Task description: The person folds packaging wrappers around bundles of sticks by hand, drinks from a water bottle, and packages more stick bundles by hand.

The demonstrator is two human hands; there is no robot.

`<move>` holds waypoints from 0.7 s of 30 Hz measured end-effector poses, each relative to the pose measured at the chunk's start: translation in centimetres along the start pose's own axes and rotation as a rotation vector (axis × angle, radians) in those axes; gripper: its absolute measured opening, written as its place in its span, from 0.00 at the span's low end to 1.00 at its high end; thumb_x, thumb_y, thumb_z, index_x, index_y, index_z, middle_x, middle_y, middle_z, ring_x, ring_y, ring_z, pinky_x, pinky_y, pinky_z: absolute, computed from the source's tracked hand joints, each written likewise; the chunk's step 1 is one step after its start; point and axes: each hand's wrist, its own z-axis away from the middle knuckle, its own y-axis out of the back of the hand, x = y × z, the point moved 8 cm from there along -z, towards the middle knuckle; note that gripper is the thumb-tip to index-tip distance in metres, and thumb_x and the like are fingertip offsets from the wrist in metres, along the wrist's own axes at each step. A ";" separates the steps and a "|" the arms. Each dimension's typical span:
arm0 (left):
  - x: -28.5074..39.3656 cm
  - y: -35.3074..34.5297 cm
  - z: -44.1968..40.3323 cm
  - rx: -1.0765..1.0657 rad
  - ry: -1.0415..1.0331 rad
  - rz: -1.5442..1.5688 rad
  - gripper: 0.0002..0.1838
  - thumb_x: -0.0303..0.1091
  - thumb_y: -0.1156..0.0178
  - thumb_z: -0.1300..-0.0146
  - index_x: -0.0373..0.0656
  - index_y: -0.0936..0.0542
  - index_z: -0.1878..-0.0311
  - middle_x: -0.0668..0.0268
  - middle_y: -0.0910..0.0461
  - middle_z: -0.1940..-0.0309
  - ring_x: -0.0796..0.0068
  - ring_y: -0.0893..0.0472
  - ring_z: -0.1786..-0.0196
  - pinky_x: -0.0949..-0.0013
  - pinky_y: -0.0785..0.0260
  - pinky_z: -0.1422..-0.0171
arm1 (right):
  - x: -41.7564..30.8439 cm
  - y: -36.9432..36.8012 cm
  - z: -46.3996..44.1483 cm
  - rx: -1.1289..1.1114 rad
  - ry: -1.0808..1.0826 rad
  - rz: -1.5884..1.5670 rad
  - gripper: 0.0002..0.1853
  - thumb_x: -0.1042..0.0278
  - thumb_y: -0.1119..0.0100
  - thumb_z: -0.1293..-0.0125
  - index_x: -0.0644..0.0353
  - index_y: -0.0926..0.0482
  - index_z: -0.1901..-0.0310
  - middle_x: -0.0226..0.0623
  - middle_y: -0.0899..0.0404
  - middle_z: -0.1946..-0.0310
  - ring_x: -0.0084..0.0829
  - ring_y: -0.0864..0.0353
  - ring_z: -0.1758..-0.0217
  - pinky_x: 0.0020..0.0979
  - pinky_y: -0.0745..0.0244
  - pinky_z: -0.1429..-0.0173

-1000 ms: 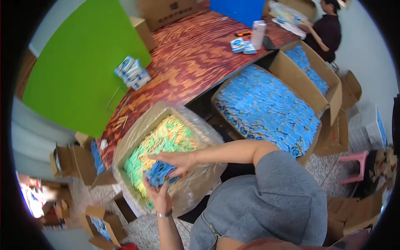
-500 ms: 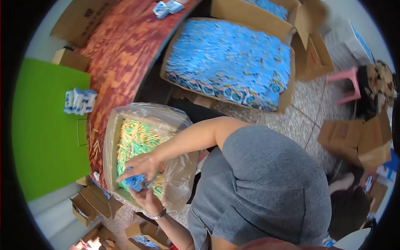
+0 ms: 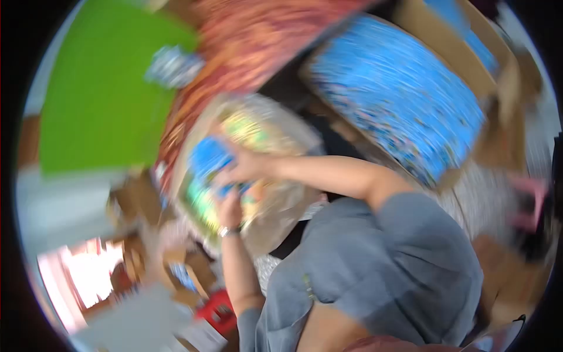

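A blue packet (image 3: 208, 157), smeared by motion, is held up over a carton (image 3: 186, 199) lined with clear plastic. The carton holds many thin pale-yellow and green sticks (image 3: 243, 130). My right hand (image 3: 246, 164) reaches in from the right, its fingers closed on the packet's near side. Just below it, my left hand (image 3: 230, 202), with a watch on the wrist, is closed around a lower blue part. Whether that part belongs to the same packet is too blurred to tell.
A large carton packed with blue packets (image 3: 404, 94) stands at upper right. A red patterned table (image 3: 246, 53) lies beyond the stick carton, beside a green panel (image 3: 111, 94) with a white-and-blue bundle (image 3: 174, 66). Open cartons (image 3: 138, 196) and a pink stool (image 3: 531, 202) stand around.
The view has swung, so the whole scene sits rotated and is blurred. My hands still hold blue material over the stick carton; the packet now shows a larger plain blue face.
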 end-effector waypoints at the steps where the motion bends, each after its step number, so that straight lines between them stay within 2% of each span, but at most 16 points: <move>1: -0.3 -0.5 -0.1 0.017 0.002 0.031 0.33 0.27 0.35 0.41 0.44 0.36 0.34 0.66 0.27 0.42 0.68 0.26 0.40 0.57 0.34 0.34 | 0.2 0.4 0.3 0.039 -0.061 -0.064 0.61 0.66 0.26 0.48 0.52 0.66 0.23 0.41 0.30 0.41 0.29 0.27 0.42 0.34 0.28 0.37; 2: 0.2 -1.9 -0.7 0.040 -0.034 0.074 0.33 0.27 0.35 0.42 0.44 0.36 0.34 0.66 0.27 0.43 0.70 0.26 0.41 0.59 0.32 0.36 | -0.6 0.5 0.2 0.091 -0.004 0.081 0.61 0.67 0.28 0.46 0.50 0.69 0.23 0.42 0.31 0.40 0.30 0.27 0.41 0.34 0.29 0.36; 3: -0.6 -1.2 -0.8 0.047 0.003 0.144 0.33 0.25 0.34 0.43 0.44 0.36 0.34 0.66 0.27 0.43 0.70 0.25 0.41 0.60 0.29 0.38 | 0.1 0.5 0.1 0.089 -0.072 0.018 0.59 0.69 0.29 0.44 0.49 0.67 0.23 0.44 0.33 0.40 0.32 0.28 0.40 0.34 0.31 0.36; 5: 0.7 -2.7 -1.2 0.076 -0.069 0.159 0.33 0.27 0.33 0.43 0.44 0.35 0.35 0.63 0.25 0.44 0.65 0.20 0.44 0.54 0.22 0.43 | -0.7 0.9 -0.1 0.052 -0.197 -0.148 0.58 0.67 0.29 0.44 0.50 0.64 0.22 0.44 0.33 0.41 0.32 0.29 0.40 0.34 0.32 0.35; 8: 0.1 -2.0 -0.8 0.111 -0.039 0.326 0.32 0.26 0.32 0.44 0.43 0.34 0.36 0.63 0.22 0.48 0.65 0.18 0.47 0.55 0.20 0.45 | -0.5 0.4 -0.4 0.033 -0.248 -0.168 0.56 0.65 0.29 0.44 0.50 0.61 0.23 0.44 0.34 0.40 0.32 0.31 0.38 0.35 0.34 0.34; 11: 1.0 -2.1 -0.7 0.095 -0.025 0.383 0.34 0.22 0.31 0.47 0.42 0.35 0.36 0.63 0.24 0.45 0.66 0.20 0.45 0.61 0.25 0.40 | -1.6 -0.7 -1.3 -0.169 -0.190 0.204 0.57 0.60 0.28 0.45 0.51 0.60 0.23 0.46 0.36 0.39 0.34 0.33 0.35 0.36 0.36 0.33; 12: 1.6 -2.0 -0.8 0.056 -0.058 0.291 0.37 0.23 0.30 0.50 0.41 0.35 0.36 0.62 0.24 0.44 0.67 0.21 0.43 0.61 0.25 0.39 | -3.1 -0.6 -2.0 -0.222 0.022 0.606 0.58 0.61 0.25 0.50 0.51 0.58 0.23 0.47 0.36 0.37 0.40 0.33 0.34 0.38 0.37 0.31; 15: 2.1 -1.6 -0.7 0.061 0.004 -0.126 0.39 0.25 0.29 0.51 0.39 0.36 0.35 0.59 0.25 0.43 0.67 0.22 0.42 0.61 0.27 0.38 | -6.4 -1.9 -2.7 -0.507 0.082 0.881 0.61 0.60 0.22 0.55 0.50 0.55 0.23 0.48 0.34 0.39 0.48 0.32 0.35 0.41 0.37 0.31; 16: 2.2 -2.1 -1.0 -0.011 -0.010 -0.311 0.42 0.27 0.28 0.51 0.36 0.39 0.33 0.57 0.26 0.43 0.67 0.24 0.40 0.62 0.30 0.36 | -6.1 -1.7 -2.5 -0.585 -0.100 0.951 0.62 0.60 0.21 0.59 0.47 0.53 0.24 0.48 0.33 0.42 0.52 0.29 0.39 0.43 0.33 0.32; 19: 2.6 -6.3 -1.9 -0.154 -0.105 -0.450 0.45 0.28 0.28 0.51 0.35 0.43 0.31 0.56 0.28 0.42 0.66 0.25 0.40 0.63 0.33 0.34 | -7.0 0.6 -0.7 -0.591 -0.135 1.135 0.62 0.60 0.22 0.59 0.45 0.54 0.23 0.48 0.32 0.44 0.52 0.27 0.43 0.43 0.29 0.37; 20: 2.9 -8.0 -2.4 -0.230 -0.121 -0.520 0.48 0.28 0.28 0.51 0.35 0.45 0.30 0.55 0.29 0.42 0.66 0.26 0.39 0.63 0.33 0.34 | -9.0 1.3 0.1 -0.525 -0.042 1.091 0.53 0.63 0.23 0.58 0.49 0.41 0.28 0.46 0.29 0.47 0.49 0.24 0.47 0.42 0.26 0.43; 21: 2.8 -9.9 -3.0 -0.271 -0.082 -0.464 0.49 0.29 0.27 0.51 0.34 0.46 0.29 0.54 0.29 0.41 0.66 0.26 0.39 0.63 0.33 0.34 | -10.0 2.4 1.0 -0.509 -0.055 1.102 0.48 0.64 0.23 0.58 0.51 0.36 0.31 0.45 0.28 0.48 0.48 0.24 0.47 0.41 0.26 0.44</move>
